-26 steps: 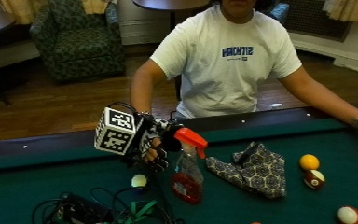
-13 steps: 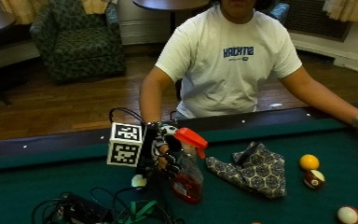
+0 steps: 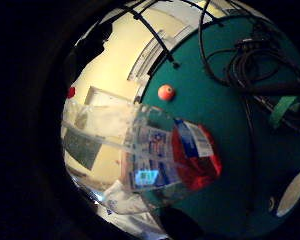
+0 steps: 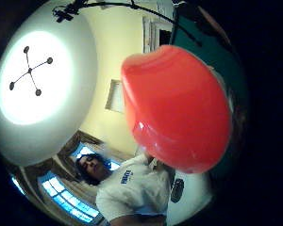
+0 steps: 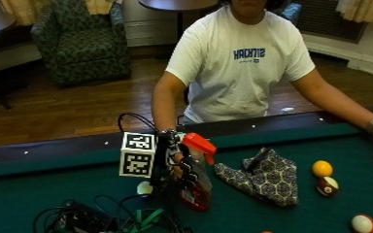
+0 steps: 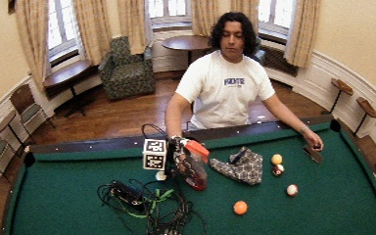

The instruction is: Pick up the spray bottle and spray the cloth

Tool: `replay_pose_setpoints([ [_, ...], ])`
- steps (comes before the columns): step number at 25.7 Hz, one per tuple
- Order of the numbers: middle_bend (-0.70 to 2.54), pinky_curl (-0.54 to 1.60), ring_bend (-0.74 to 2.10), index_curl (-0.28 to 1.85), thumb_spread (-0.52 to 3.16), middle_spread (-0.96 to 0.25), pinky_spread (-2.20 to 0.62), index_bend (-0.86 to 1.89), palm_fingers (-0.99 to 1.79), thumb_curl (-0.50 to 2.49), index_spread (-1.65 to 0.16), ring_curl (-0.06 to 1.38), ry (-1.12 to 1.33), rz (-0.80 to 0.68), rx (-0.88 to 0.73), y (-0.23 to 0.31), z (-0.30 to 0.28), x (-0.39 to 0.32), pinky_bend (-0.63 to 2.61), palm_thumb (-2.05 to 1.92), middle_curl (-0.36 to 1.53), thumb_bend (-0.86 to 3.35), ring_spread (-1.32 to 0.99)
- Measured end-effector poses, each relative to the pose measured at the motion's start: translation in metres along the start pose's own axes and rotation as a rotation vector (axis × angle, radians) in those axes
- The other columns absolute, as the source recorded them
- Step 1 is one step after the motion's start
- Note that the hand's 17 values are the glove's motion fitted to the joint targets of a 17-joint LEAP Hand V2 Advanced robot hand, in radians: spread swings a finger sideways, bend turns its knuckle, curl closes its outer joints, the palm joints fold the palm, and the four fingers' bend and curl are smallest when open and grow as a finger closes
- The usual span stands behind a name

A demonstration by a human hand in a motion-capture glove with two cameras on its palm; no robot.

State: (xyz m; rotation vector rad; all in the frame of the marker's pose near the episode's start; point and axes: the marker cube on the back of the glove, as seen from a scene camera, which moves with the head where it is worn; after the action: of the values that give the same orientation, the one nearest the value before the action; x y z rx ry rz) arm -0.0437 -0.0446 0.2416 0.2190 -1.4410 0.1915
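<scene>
A clear spray bottle (image 5: 196,191) with a red trigger head (image 5: 198,143) and red liquid at its base stands on the green felt (image 5: 57,184). My gloved right hand (image 5: 178,167) is wrapped around its neck and upper body, fingers curled on it. The bottle's labelled body (image 3: 155,160) fills the little finger side palm view, and the red head (image 4: 179,108) fills the thumb side view. The patterned dark cloth (image 5: 264,175) lies crumpled on the felt just right of the bottle, apart from it.
A tangle of black cables (image 5: 89,218) lies at the front left and a white ball (image 5: 145,188) by the hand. Yellow (image 5: 322,168) and maroon (image 5: 327,186) balls sit right of the cloth; an orange ball (image 6: 240,207) lies nearer the front. The bare left hand (image 6: 314,143) rests far right.
My hand has moved right and down onto the bottle, and its fingers have closed around the neck. The bottle and cloth stay where they were.
</scene>
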Motion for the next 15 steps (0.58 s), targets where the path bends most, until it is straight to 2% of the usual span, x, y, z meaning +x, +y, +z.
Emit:
replay_pose_setpoints([
  [15, 0.29, 0.32, 0.48, 0.23, 0.86, -0.19, 0.02, 0.13, 0.56, 0.37, -0.39, 0.33, -0.061, -0.006, 0.103, -0.018, 0.014, 0.003, 0.22, 0.82, 0.37, -0.03, -0.2],
])
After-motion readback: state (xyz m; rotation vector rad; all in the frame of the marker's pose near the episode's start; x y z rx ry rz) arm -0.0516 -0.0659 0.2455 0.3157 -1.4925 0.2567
